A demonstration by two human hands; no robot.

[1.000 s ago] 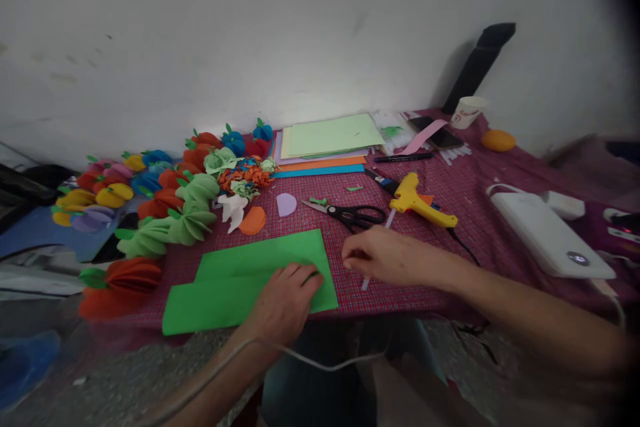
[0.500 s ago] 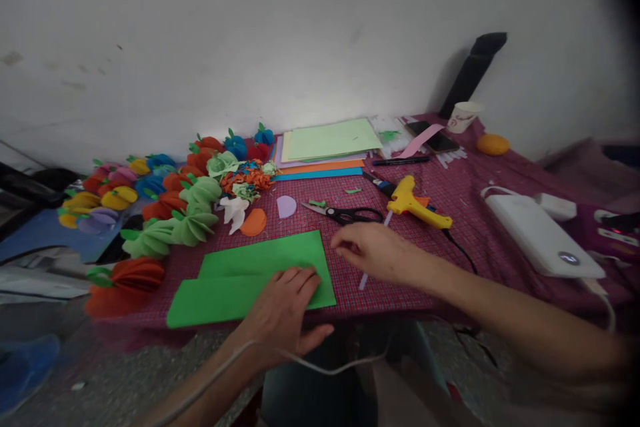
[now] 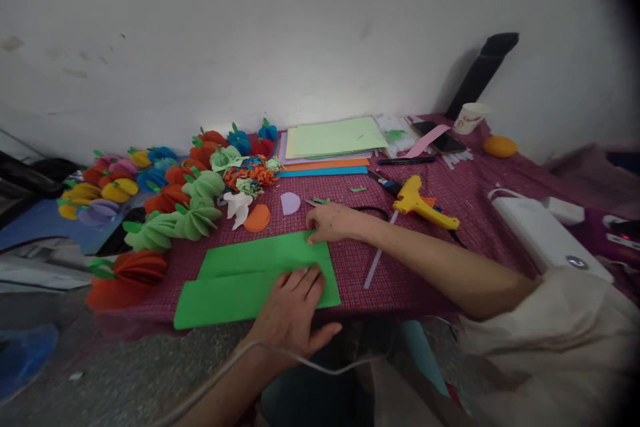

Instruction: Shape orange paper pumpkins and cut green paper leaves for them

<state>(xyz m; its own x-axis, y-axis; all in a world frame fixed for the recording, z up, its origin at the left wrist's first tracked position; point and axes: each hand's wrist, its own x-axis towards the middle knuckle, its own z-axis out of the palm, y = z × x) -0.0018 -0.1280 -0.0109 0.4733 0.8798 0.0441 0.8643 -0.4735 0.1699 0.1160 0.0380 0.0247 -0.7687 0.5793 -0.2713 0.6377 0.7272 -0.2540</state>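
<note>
A folded sheet of green paper (image 3: 250, 270) lies at the near edge of the table. My left hand (image 3: 295, 310) rests flat on its near right corner, fingers stretched out. My right hand (image 3: 333, 222) has reached across to the sheet's far right corner, fingers curled down against the paper's edge. Black-handled scissors (image 3: 373, 211) lie just behind my right forearm, mostly hidden by it. A lilac paper half-circle (image 3: 289, 203) and an orange paper half-circle (image 3: 257, 218) lie just beyond the green sheet.
Several paper pumpkins (image 3: 165, 213) crowd the left of the red checked tablecloth (image 3: 450, 187). A stack of coloured sheets (image 3: 330, 140) lies at the back. A yellow glue gun (image 3: 420, 201), a glue stick (image 3: 375, 267), a white power bank (image 3: 543, 230), a paper cup (image 3: 469, 117) and an orange (image 3: 500, 146) are to the right.
My right hand has moved left from beside the scissors onto the far right corner of the green paper. My left hand has stayed on the sheet, its thumb now off the table edge.
</note>
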